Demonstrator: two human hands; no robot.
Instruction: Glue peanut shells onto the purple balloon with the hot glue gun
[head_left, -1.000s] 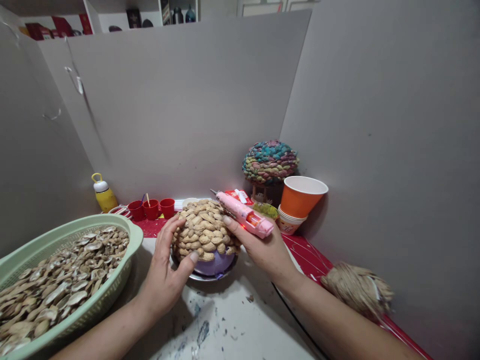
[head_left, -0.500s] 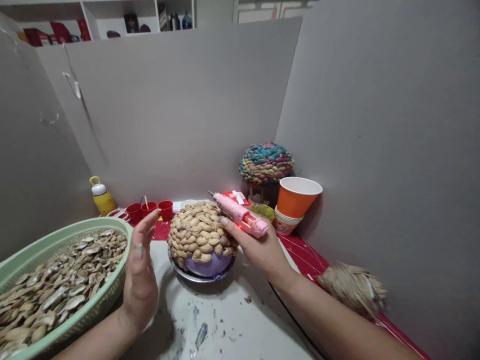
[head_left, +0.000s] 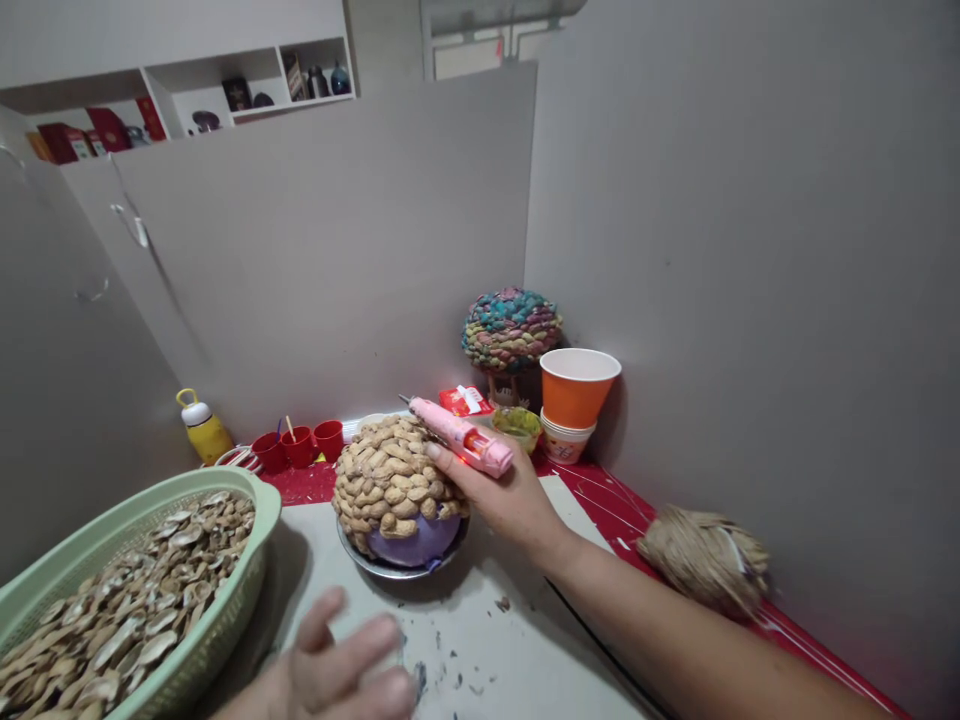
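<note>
A dome covered in peanut shells [head_left: 391, 478] sits over a purple form on a metal plate [head_left: 405, 566] in the middle of the table. My right hand [head_left: 504, 495] is wrapped around a pink glue gun [head_left: 463, 437], its nozzle pointing back-left above the dome, my fingertips touching the dome's right side. My left hand [head_left: 341, 668] is low at the near edge, blurred, fingers spread, nothing in it, next to the green basket [head_left: 247, 590] full of peanut shell halves [head_left: 135, 610].
Grey partition boards close in the back and both sides. Along the back stand a yellow bottle [head_left: 201, 427], three small red cups [head_left: 298, 445], a painted shell dome [head_left: 511, 328] and stacked orange paper cups [head_left: 576, 397]. A bundle of twine [head_left: 703, 558] lies at right on the red mat.
My left hand let go of the peanut dome and dropped back toward the near edge beside the basket. The right hand with the glue gun stayed at the dome.
</note>
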